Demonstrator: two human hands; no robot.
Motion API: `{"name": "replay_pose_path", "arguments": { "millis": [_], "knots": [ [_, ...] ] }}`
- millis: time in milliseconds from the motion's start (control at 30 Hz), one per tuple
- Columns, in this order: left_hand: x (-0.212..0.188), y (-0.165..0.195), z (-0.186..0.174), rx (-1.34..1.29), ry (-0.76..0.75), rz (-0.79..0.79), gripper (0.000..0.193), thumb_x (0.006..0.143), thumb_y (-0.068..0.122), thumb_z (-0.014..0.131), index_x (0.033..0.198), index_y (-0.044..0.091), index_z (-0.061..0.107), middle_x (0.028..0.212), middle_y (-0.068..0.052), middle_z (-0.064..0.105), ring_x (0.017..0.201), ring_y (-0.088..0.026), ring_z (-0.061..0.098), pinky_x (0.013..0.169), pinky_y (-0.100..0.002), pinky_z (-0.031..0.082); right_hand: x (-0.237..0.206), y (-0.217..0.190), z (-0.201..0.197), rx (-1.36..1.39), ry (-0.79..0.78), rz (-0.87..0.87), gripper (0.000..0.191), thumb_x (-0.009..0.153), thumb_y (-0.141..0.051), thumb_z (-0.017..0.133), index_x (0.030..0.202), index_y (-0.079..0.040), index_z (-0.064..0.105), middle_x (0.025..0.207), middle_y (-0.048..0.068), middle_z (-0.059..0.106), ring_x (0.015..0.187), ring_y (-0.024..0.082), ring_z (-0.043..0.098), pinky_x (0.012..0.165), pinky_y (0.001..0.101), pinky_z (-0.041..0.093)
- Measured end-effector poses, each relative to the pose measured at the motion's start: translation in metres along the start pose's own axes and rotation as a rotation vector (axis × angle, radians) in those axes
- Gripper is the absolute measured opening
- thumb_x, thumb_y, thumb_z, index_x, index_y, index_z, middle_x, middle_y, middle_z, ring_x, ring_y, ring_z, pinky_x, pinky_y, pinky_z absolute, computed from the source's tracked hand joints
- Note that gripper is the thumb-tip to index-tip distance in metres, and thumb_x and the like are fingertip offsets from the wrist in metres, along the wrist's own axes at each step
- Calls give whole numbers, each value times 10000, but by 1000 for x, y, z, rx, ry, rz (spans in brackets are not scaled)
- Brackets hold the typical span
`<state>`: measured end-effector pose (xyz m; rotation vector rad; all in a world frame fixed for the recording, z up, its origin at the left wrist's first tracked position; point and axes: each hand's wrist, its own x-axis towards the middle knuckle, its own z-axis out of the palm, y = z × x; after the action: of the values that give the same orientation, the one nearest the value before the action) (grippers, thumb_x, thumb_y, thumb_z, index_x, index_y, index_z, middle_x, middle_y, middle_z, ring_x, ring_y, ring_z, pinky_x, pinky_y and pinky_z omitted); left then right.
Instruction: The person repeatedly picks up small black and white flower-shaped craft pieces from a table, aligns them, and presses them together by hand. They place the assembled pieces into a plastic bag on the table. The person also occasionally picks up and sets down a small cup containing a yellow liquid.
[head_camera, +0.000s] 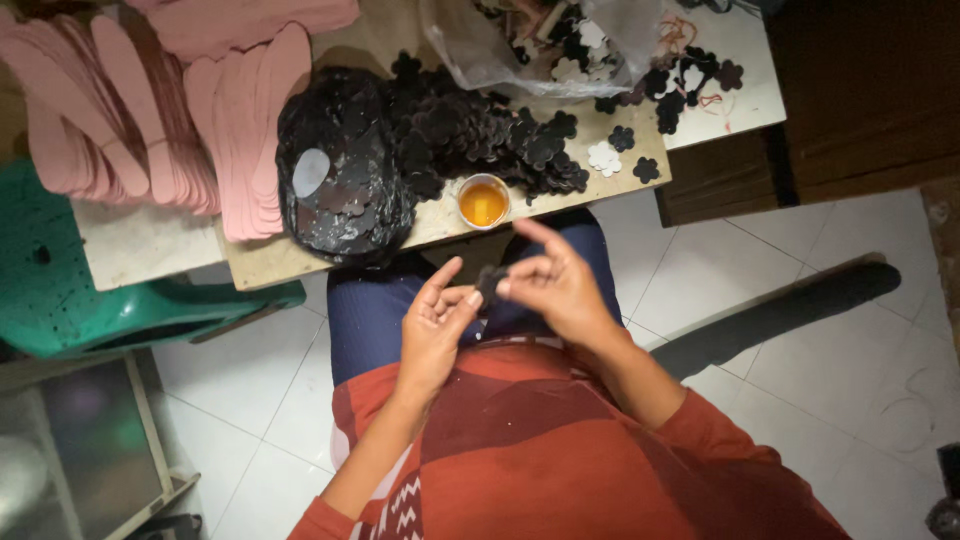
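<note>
A small black flower-shaped piece (489, 283) sits between both my hands, above my lap. My right hand (555, 283) pinches it with thumb and fingers, forefinger raised. My left hand (434, 325) touches it from the left with its fingertips, palm turned up. Just beyond, on the low table's (300, 260) near edge, stands a small cup of amber glue (483, 202). A heap of black flower pieces (470, 130) lies behind the cup.
A black plastic bag (340, 180) of pieces lies left of the heap. Stacks of pink sole-shaped cutouts (160, 110) fill the table's left. A clear bag (550, 45) and white flower pieces (604, 157) lie at the back right. A green stool (90, 300) stands left, on white floor tiles.
</note>
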<state>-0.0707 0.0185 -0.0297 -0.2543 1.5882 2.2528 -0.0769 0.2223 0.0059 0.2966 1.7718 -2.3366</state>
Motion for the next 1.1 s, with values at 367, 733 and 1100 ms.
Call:
{"name": "replay_pose_path", "arguments": {
  "millis": [367,733,1100],
  "knots": [
    [-6,1,-19,131,50,-114,448,1000,159,610,1430,43,557,1147,-68,739,1004,-107,673,877,-254,547,106,-8,-41,-460,522,-466,735,930,-31,781,1560,-87,408,890,13,760,802,61,672,763,230,551],
    [-6,2,-29,156,99,-125,411,1006,133,586,1404,29,574,1154,-96,736,972,-116,677,852,-254,551,101,-20,-54,-648,707,-530,683,916,-40,748,1532,-133,469,937,0,768,691,80,642,667,246,554],
    [4,-5,-18,188,29,-156,414,1007,143,586,1407,38,573,1141,-76,746,980,-99,672,853,-242,547,103,-57,-138,-761,836,-425,760,921,-4,713,1589,-108,367,982,53,781,806,119,710,784,269,588]
  ]
}}
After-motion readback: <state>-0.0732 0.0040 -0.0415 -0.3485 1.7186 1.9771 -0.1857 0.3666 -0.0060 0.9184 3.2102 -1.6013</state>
